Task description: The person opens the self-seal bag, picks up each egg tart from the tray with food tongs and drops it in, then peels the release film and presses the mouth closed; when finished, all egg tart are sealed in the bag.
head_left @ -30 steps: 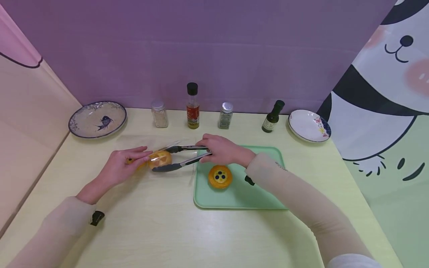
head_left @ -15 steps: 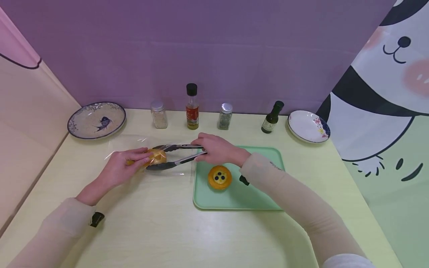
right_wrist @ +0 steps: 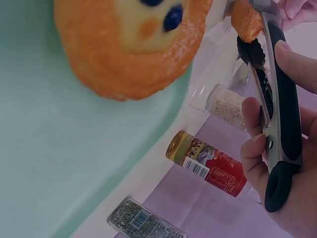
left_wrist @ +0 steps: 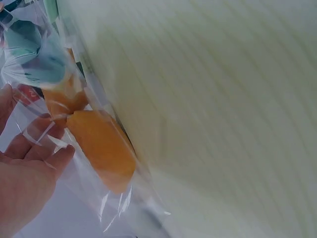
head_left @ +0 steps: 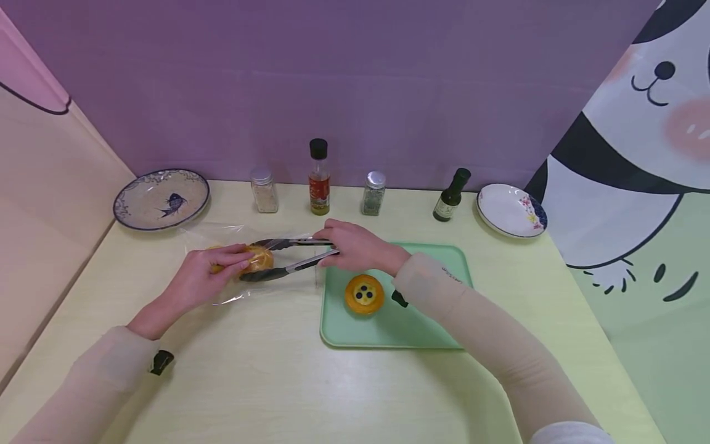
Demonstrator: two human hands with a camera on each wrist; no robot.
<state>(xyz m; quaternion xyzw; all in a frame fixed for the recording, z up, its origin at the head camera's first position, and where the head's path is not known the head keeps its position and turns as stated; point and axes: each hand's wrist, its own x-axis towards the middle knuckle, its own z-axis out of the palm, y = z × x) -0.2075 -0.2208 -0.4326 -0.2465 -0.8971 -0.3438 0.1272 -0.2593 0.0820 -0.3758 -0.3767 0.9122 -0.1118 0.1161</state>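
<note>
My left hand (head_left: 208, 274) pinches a clear plastic bag (head_left: 216, 232) lying over the table, fingertips around the bread inside it. In the left wrist view, an orange-brown piece of bread (left_wrist: 101, 148) lies in the bag, with a second golden bread roll (left_wrist: 67, 99) beyond it. My right hand (head_left: 357, 246) grips a pair of tongs (right_wrist: 285, 99) by the handles. Their dark tips reach into the bag and stand on either side of the golden roll, close to my left fingers. A round tart (head_left: 364, 294) with dark berries sits on the green tray (head_left: 399, 330).
Along the back stand a pale spice jar (head_left: 264, 194), a red-labelled bottle (head_left: 318, 185), a green herb jar (head_left: 373, 196) and a small dark bottle (head_left: 450, 196). A fish-patterned plate (head_left: 144, 200) is at back left, a floral plate (head_left: 501, 209) at back right.
My right hand has moved a little left, taking the tongs and the golden roll deeper into the bag toward my left hand. The left hand stays nearly in place.
</note>
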